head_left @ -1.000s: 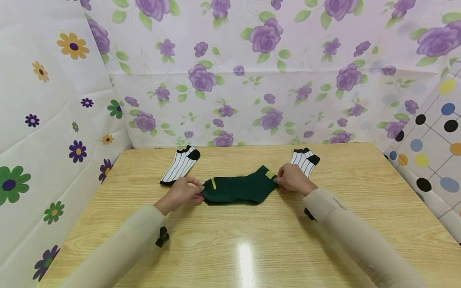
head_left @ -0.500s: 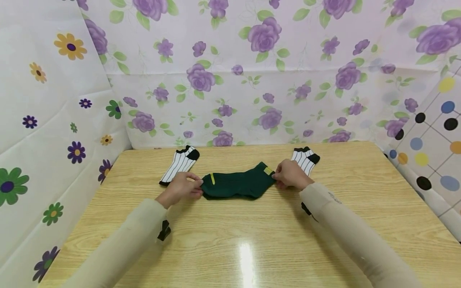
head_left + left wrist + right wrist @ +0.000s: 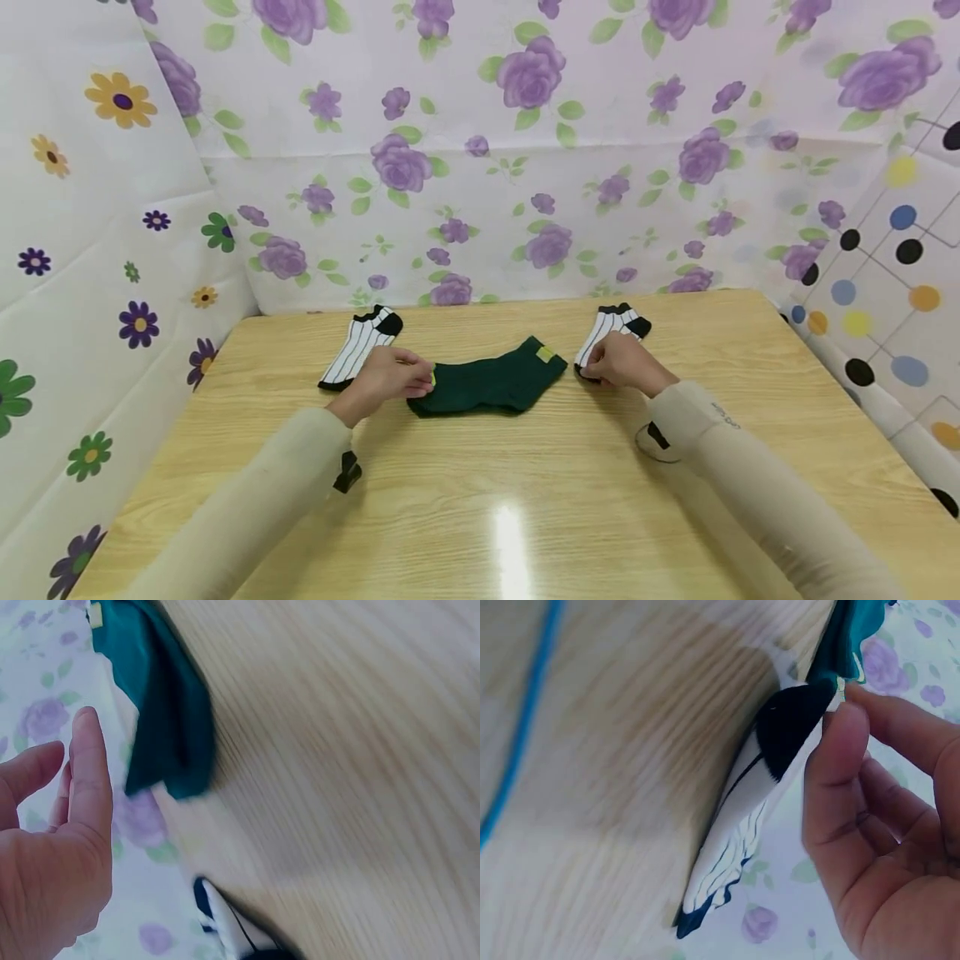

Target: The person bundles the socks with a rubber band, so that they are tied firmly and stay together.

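A dark green sock pair [image 3: 480, 387] with a yellow mark near its toe and a yellow label at its cuff lies flat mid-table. My left hand [image 3: 382, 379] is over its toe end. In the left wrist view the thumb and forefinger of that hand [image 3: 71, 832] stand apart, and the green socks [image 3: 169, 712] lie beyond them. My right hand [image 3: 626, 362] is at the black toe of the right white striped sock [image 3: 606, 325]. The right wrist view shows the thumb and forefinger [image 3: 847, 735] close together beside that toe, with no fabric seen between them.
Another white sock [image 3: 363, 346] with black stripes, heel and toe lies at the back left, partly behind my left hand. Wooden table [image 3: 450, 500] runs under everything. Flowered cloth [image 3: 465, 167] hangs behind it. A thin cable loop [image 3: 645, 454] hangs by the right wrist.
Both hands have let go of the green socks, which have been set down. The right hand has moved right to the striped sock's toe; the left hand has lifted slightly over the green toe.
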A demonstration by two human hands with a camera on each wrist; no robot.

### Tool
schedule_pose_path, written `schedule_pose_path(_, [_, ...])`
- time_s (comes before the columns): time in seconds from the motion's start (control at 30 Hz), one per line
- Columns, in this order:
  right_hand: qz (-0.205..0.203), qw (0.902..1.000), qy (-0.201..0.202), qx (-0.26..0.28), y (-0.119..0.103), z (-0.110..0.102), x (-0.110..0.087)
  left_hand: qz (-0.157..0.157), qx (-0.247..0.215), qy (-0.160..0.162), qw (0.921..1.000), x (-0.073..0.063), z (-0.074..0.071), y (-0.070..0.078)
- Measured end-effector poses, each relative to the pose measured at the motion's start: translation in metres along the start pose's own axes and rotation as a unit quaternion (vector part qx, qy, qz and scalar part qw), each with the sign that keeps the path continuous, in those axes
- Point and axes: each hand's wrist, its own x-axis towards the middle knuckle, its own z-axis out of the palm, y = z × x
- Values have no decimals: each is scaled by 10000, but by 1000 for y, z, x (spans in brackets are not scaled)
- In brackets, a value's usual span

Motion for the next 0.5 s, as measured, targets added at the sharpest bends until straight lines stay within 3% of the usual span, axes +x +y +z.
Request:
schedule_pose_path(0.2, [-357, 9989, -73, -285, 6, 2, -6, 32, 8, -333, 9994, 11, 39, 10])
schedule_pose_path(0.5, [-508, 9983, -22, -300, 6, 2, -16, 105, -129, -1013, 9947, 22, 100, 23])
